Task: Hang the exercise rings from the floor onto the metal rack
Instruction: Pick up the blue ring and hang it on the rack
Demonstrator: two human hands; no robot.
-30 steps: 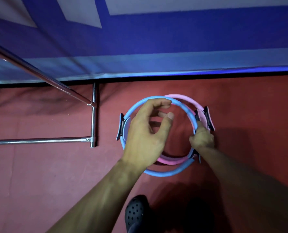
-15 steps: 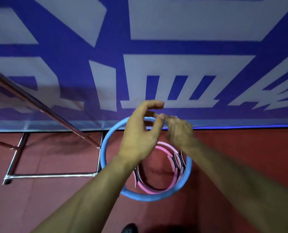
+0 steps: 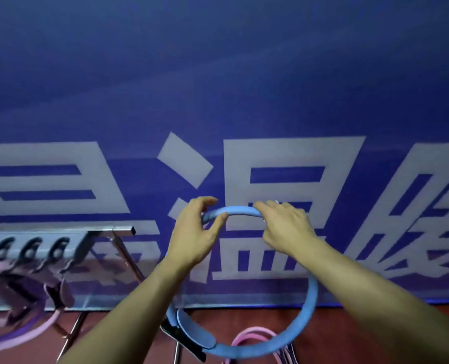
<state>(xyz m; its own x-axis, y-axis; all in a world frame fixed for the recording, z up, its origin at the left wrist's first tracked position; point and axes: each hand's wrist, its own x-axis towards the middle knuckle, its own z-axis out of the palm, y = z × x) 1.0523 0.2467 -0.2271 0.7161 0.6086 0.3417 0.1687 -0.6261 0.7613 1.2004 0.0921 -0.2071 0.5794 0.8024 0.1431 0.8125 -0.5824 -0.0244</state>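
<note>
Blue ring (image 3: 311, 295): held upright at frame centre, top arc gripped by left hand (image 3: 194, 232) and right hand (image 3: 283, 227), fingers curled over it. Pink ring (image 3: 255, 334): floor, lower right. Metal rack (image 3: 60, 236): left edge, hooks carrying pink rings.

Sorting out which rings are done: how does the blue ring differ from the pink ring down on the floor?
The blue ring is lifted upright in front of the wall, while the pink ring on the floor lies low at the bottom edge. The left hand and right hand both grip the blue ring's top; nothing touches the pink one. The blue ring shows nearly whole, the pink only partly. Neither hangs on the metal rack yet.
</note>
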